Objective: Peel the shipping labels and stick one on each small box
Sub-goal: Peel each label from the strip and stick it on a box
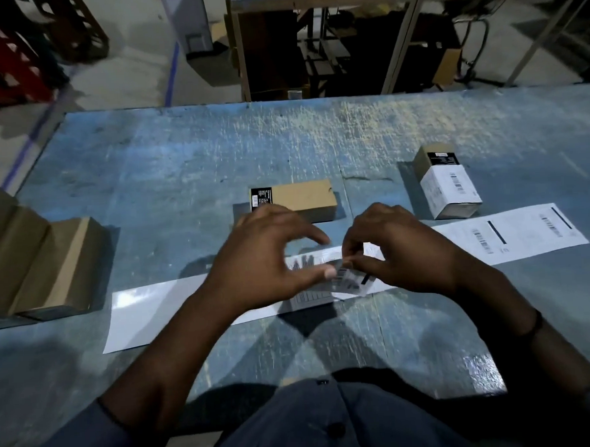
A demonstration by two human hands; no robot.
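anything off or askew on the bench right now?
Nothing spilled or broken. Paint on the table is badly scuffed toward the far edge. The labelled box sits skewed, its white label wrapped over an edge. The label strip lies diagonally.
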